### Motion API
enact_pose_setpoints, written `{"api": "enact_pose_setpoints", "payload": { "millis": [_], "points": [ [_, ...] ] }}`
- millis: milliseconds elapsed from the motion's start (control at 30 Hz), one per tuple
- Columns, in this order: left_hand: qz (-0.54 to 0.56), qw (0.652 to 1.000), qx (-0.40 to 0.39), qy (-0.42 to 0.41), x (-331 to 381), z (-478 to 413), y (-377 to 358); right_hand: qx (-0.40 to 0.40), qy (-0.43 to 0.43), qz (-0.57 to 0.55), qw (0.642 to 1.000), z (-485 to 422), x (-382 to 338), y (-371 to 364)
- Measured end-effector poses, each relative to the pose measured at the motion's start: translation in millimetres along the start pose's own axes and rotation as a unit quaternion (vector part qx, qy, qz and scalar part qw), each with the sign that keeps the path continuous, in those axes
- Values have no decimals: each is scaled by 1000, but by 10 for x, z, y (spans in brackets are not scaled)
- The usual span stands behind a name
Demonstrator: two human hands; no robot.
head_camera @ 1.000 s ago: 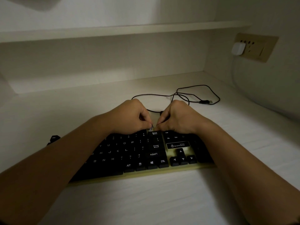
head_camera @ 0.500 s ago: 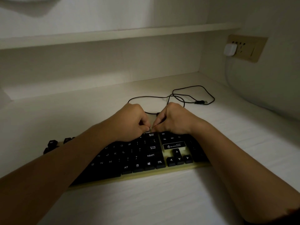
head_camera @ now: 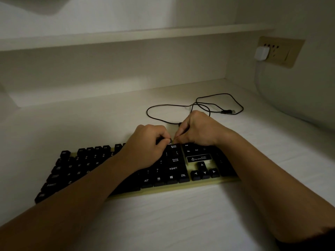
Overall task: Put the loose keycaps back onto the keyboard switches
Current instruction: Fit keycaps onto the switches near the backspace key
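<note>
A black keyboard (head_camera: 181,185) on a yellowish base lies on the white desk. Both of my hands are over its top row, just above the BACK key (head_camera: 173,146). My left hand (head_camera: 145,144) pinches a small dark keycap (head_camera: 170,140) between thumb and forefinger. My right hand (head_camera: 199,131) has its fingers curled, and its pinched fingertips meet the same keycap from the right. The switch under the keycap is hidden by the fingers. My left forearm covers the middle keys.
The keyboard's black cable (head_camera: 181,105) loops on the desk behind the hands and ends in a loose USB plug (head_camera: 227,111). A wall socket (head_camera: 279,51) with a white charger (head_camera: 261,53) is at the right. A shelf (head_camera: 126,36) runs overhead.
Both hands stay pinched together at the same spot above the BACK key. The view has shifted, so the keyboard's left end now shows.
</note>
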State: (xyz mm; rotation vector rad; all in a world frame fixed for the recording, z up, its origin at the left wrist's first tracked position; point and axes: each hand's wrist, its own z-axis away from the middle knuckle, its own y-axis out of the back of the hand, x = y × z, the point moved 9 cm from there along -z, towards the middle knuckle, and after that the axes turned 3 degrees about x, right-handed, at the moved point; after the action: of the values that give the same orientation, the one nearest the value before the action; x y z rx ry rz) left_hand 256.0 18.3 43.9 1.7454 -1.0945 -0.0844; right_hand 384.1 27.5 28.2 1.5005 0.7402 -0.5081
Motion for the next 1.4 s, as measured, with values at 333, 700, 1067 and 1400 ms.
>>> {"api": "enact_pose_setpoints", "payload": {
  "millis": [333, 700, 1067, 1400],
  "points": [
    [-9, 1000, 5, -11, 54, 27, 11, 3, 2, 11, 1000, 2, -20, 10],
    [-44, 998, -4, -44, 142, 75, -4, 3, -5, 16, 1000, 9, -20, 3],
    [-39, 997, 9, -66, 180, 109, 27, -2, -4, 9, 1000, -12, 16, 6],
    [-50, 998, 22, -43, 175, 127, 52, -7, -9, -8, 1000, 0, 43, 7]
  ]
}}
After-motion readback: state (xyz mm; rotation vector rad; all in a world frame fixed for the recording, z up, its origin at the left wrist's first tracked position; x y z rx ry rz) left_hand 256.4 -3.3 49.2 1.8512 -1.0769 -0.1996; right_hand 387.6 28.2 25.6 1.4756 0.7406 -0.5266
